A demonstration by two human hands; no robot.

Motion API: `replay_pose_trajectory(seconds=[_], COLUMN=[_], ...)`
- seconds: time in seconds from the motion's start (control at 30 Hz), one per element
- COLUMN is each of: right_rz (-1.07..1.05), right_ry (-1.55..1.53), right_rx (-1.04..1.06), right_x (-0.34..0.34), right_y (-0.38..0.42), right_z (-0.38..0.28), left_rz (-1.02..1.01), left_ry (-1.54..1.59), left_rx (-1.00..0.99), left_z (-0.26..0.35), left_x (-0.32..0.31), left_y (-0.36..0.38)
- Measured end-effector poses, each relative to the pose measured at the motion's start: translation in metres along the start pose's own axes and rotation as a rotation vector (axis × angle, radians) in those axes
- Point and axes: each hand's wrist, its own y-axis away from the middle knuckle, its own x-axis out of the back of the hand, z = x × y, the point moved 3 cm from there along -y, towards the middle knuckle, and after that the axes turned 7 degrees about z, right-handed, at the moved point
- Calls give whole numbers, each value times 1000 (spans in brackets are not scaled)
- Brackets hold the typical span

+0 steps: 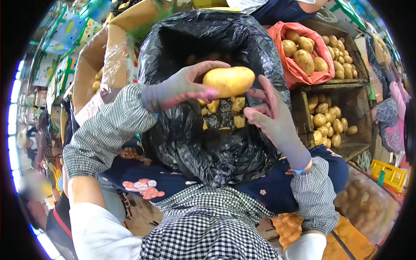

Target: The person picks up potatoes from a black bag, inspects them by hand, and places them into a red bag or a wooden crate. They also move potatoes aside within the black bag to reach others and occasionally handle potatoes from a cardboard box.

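A large yellow potato is held up over a bin lined with a black plastic bag. My left hand, in a grey and pink glove, grips the potato's left end between thumb and fingers. On the right, my gloved right hand has its fingers apart, close to the potato's right end and holding nothing. Below the potato, several potato pieces lie inside the black bag. Deeper in the bag it is too dark to make out much.
At the right stand a red bag of potatoes and a wooden crate with smaller potatoes. An open cardboard box is on the left. A yellow plastic basket sits at far right. Another person's dark clothing shows at the top.
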Motion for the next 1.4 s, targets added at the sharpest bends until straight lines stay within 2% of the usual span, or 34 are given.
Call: replay_pose_trajectory(seconds=[0.03,0.13,0.27,0.4,0.57,0.67,0.77,0.87,0.9,0.93,0.97,1.0,1.03,1.07,1.1,1.13,1.17,1.2,1.23,1.27,1.33,1.37,1.4], right_rz=[-94,-164,-193,-208,-158,-178,-170,-77,-54,56,100,119,117,310,275,313,368,432,415,563,710,1068,1206], right_ry=[-212,-305,-280,-246,-165,1,-85,-272,-223,-300,-433,-527,-626,-696,-786,-817,-882,-936,-922,-883,-747,-669,-569], right_rx=[-44,-83,35,95,151,311,222,-71,12,-3,4,9,99,154,246,259,283,322,450,584,881,923,984], right_x=[-12,-33,-33,-35,-33,-31,-33,-26,-20,-9,2,27,43,62,89,114,130,149,179,208,248,253,268], right_y=[3,9,13,13,13,8,7,6,6,0,-2,-6,-6,-3,-3,4,10,22,31,48,96,122,149], right_z=[0,-3,-4,-6,-3,-1,5,2,-7,-6,-17,-20,-34,-43,-51,-62,-70,-81,-87,-95,-117,-139,-158], left_rz=[31,169,301,339,317,314,310,331,342,472,531,615,657,694,624,643,544,491,428,366,249,192,131], left_ry=[49,55,152,171,209,310,234,211,121,5,-159,-164,-173,-163,-199,-418,-726,-890,-1043,-1160,-1341,-1444,-1554], left_rx=[-37,-196,-233,-366,-343,-276,-331,-275,-407,-306,-358,-324,-247,-215,-234,-87,56,18,15,30,70,96,122], left_z=[-2,-18,-36,-47,-49,-53,-51,-39,-26,-16,-11,-9,-8,-14,-32,-55,-62,-88,-118,-141,-198,-228,-260], left_x=[-8,-28,-36,-36,-35,-37,-39,-28,-15,2,28,53,75,94,121,140,140,148,152,154,162,167,175], left_y=[12,35,51,50,50,48,52,44,39,26,9,-12,-34,-57,-92,-123,-143,-159,-166,-173,-187,-198,-212])
